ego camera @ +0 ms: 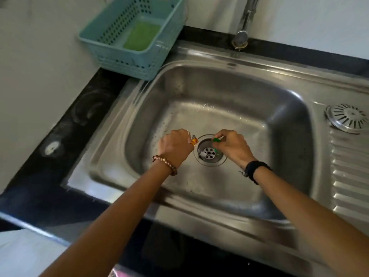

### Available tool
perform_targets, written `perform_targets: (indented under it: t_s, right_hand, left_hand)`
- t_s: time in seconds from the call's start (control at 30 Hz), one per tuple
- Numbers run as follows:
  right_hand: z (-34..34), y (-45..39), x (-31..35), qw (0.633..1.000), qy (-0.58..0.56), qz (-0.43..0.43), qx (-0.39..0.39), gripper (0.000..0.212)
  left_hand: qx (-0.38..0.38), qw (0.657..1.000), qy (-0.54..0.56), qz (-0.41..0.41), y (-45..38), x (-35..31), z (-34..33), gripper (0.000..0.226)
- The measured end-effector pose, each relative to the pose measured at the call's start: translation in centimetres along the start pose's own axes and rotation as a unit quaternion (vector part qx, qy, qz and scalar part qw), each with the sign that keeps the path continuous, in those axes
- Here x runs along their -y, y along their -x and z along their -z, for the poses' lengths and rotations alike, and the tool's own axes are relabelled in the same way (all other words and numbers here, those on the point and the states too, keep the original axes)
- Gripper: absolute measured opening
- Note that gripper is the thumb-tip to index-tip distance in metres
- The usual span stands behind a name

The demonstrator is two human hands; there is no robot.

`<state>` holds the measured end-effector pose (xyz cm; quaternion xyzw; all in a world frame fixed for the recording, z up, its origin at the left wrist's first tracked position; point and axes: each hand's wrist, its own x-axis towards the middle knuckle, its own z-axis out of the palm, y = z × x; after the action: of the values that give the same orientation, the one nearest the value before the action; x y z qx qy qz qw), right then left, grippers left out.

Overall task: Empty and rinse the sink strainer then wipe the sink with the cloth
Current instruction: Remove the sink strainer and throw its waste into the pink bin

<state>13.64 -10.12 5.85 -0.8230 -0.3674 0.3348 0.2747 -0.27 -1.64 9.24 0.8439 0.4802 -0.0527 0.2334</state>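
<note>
The steel sink (219, 92) has its drain (209, 153) uncovered, with small white and green scraps lying in it. The round slotted strainer (348, 117) rests on the ribbed drainboard at the right. My left hand (175, 145) is closed on an orange scrap (194, 141) at the drain's left edge. My right hand (232, 145) pinches a green scrap (216, 140) just above the drain's right edge. A green cloth (141, 36) lies inside the teal basket.
A teal perforated basket (111, 47) stands on the black counter at the sink's back left corner. The tap spout (242, 25) hangs over the sink's back rim. The ribbed drainboard (351, 176) runs along the right side.
</note>
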Motion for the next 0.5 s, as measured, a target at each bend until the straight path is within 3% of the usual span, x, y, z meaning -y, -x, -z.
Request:
perform_targets:
  t_s: [0.17, 0.3, 0.5]
  right_hand:
    - [-3.8, -2.0, -1.2, 0.988, 0.136, -0.012, 0.078, 0.026]
    - [-6.1, -4.4, -2.5, 0.973, 0.176, -0.030, 0.145, 0.012]
    - [-6.3, -4.4, -3.1, 0.986, 0.157, -0.025, 0.056, 0.012]
  left_hand:
    - [0.017, 1.000, -0.011, 0.000, 2.3, 2.1, -0.1, 0.024]
    - [0.015, 1.000, -0.001, 0.007, 1.7, 2.7, -0.3, 0.023]
    - [0.048, 0.998, 0.035, 0.038, 1.3, 2.0, -0.5, 0.023]
